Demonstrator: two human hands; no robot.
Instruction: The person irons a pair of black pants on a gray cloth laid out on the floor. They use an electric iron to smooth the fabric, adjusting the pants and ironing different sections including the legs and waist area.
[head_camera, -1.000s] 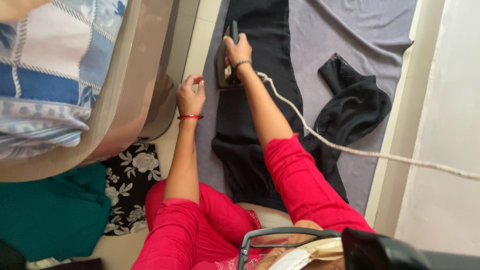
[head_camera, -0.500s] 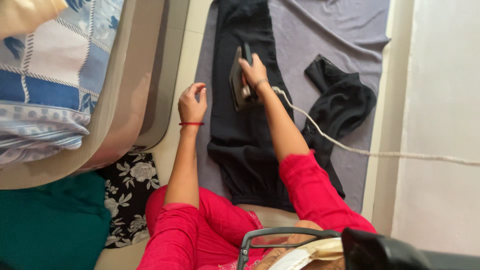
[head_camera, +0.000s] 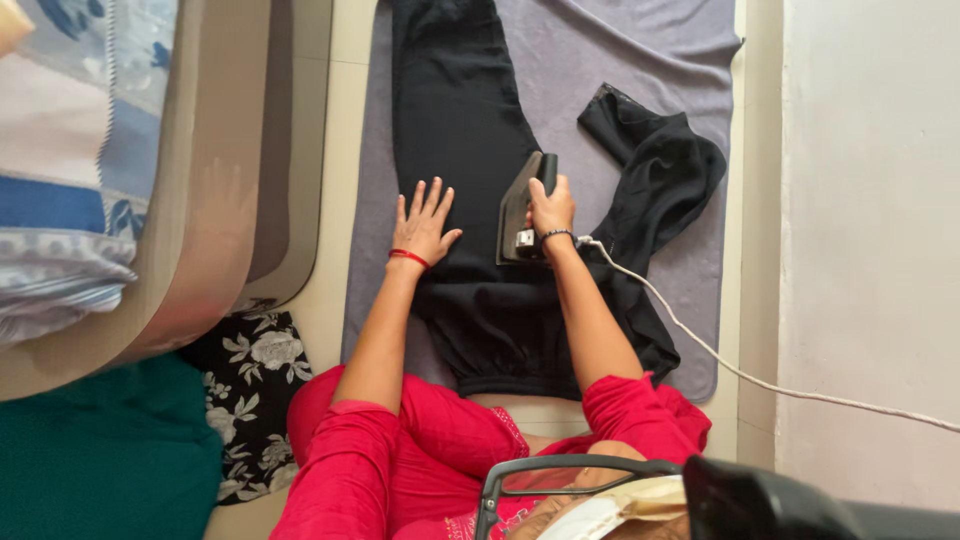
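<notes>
A black garment (head_camera: 455, 130) lies stretched out on a grey cloth (head_camera: 640, 50) spread over the floor. My right hand (head_camera: 551, 208) grips the handle of a clothes iron (head_camera: 520, 215) that rests on the garment's middle. My left hand (head_camera: 423, 224) lies flat with fingers spread on the garment's left edge, beside the iron. A white cord (head_camera: 720, 355) runs from the iron off to the right. The other part of the black garment (head_camera: 660, 180) lies bunched to the right of the iron.
A bed frame (head_camera: 210, 190) with blue and white bedding (head_camera: 60, 170) stands at the left. A black floral cloth (head_camera: 255, 365) and a green cloth (head_camera: 100, 460) lie at the lower left. A white wall (head_camera: 870, 220) borders the right side.
My right hand has pulled the iron back along the garment toward me. My left hand came down from a loose curl beside the cloth and now presses flat on the garment.
</notes>
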